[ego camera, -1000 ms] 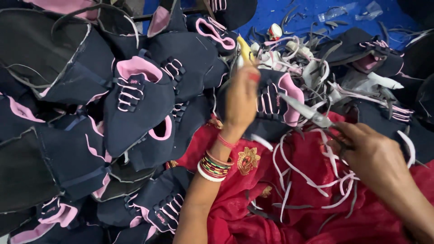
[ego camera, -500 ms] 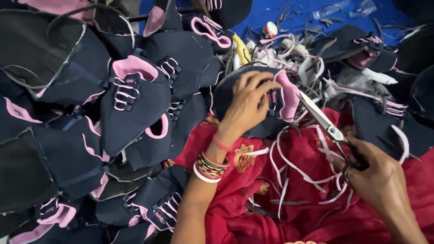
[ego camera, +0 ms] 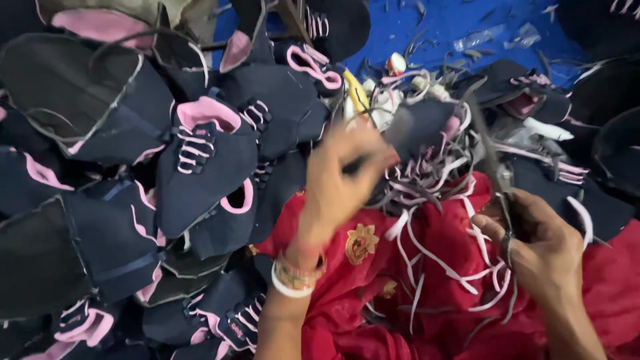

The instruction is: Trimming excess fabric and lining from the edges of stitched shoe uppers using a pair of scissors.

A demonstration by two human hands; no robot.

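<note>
Shoe upper [ego camera: 417, 127] now lifted by left hand [ego camera: 343, 180], scissors [ego camera: 497, 177] raised

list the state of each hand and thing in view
left hand: raised, blurred, fingers closed on a dark shoe upper
right hand: gripping scissors, blades pointing up
shoe uppers: piled loose at left
trimmings: strewn over red cloth

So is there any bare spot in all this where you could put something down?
Barely. The blue sheet at top centre shows some open patches, littered with trimmings, between the dark shoe uppers and more uppers at right. The red cloth low between the left hand and right hand is partly bare. Everywhere else is piled.
</note>
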